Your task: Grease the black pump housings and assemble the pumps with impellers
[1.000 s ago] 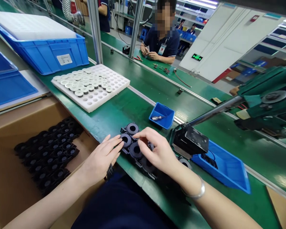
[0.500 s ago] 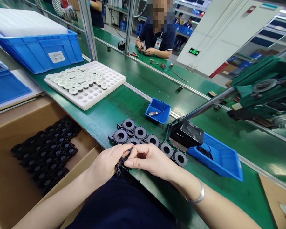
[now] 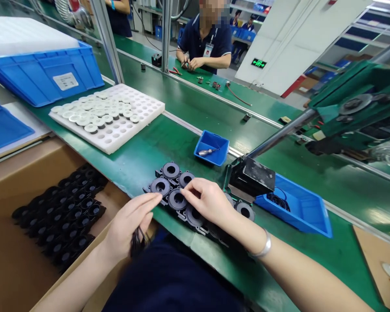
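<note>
Several round black speaker-like housings (image 3: 160, 186), each with a ring-shaped face and a dark centre, lie in close rows on the green bench. My left hand (image 3: 130, 225) is closed around a bunch of thin black rings (image 3: 138, 240), which hang below its palm at the bench's front edge. Its fingertips point at the nearest housings. Over the rows, my right hand (image 3: 206, 201) has thumb and fingers pinched together at the face of a housing (image 3: 177, 199). Whatever lies between those fingertips is too small to make out. The hand hides part of the housings behind it.
A white foam tray (image 3: 139, 104) carries white-topped discs. A small blue bin (image 3: 211, 147) holds a screwdriver; a longer blue bin (image 3: 308, 208) has black loops. A cardboard box (image 3: 6, 203) of black housings stands left, a machine arm (image 3: 279, 134) right. A co-worker (image 3: 204, 43) sits opposite.
My hands were together over the bunch of black rings. The left has drawn back down and left with the bunch, while the right has come down onto a housing.
</note>
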`<action>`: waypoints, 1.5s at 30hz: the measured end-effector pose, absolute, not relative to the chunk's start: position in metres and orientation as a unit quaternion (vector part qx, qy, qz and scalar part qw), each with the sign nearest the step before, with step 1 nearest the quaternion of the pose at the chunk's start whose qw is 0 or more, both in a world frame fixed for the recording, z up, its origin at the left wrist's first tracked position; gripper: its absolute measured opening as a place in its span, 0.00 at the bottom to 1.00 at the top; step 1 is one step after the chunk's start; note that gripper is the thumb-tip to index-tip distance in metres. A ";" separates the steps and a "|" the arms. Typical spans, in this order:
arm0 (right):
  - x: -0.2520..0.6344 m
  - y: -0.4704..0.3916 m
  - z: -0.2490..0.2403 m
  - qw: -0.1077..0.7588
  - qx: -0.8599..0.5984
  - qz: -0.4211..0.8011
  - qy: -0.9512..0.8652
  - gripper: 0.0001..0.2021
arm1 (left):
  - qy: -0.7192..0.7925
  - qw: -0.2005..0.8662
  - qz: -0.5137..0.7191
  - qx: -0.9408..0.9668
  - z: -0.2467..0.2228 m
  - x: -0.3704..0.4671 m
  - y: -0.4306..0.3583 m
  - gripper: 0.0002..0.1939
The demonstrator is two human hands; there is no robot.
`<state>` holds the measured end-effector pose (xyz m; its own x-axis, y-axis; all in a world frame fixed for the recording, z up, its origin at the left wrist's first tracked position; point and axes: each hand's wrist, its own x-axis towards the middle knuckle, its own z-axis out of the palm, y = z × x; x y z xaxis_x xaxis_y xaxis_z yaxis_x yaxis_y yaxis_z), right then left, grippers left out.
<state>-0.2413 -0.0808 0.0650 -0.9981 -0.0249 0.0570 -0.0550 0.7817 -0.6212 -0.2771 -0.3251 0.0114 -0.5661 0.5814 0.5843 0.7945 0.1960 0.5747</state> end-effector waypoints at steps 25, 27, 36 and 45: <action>-0.237 -0.049 0.079 0.036 0.386 0.016 -0.922 0.13 | -0.740 0.127 -0.183 -0.635 0.019 -0.286 -0.307 0.21; -0.231 -0.048 0.079 0.037 0.377 0.054 -0.924 0.13 | -0.739 0.132 -0.178 -0.636 0.021 -0.285 -0.307 0.20; -0.214 -0.070 0.063 0.089 0.319 0.203 -0.921 0.10 | -0.740 0.142 -0.197 -0.627 0.013 -0.282 -0.306 0.23; -0.189 -0.091 0.094 -0.026 0.162 0.478 -0.863 0.09 | -0.770 0.143 -0.369 -0.500 0.039 -0.266 -0.291 0.15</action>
<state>-0.1888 -0.0910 0.0941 -0.9459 -0.3050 0.1105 -0.2555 0.4906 -0.8331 -0.2659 -0.2913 0.0392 -0.4596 0.6648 0.5889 0.8754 0.2273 0.4267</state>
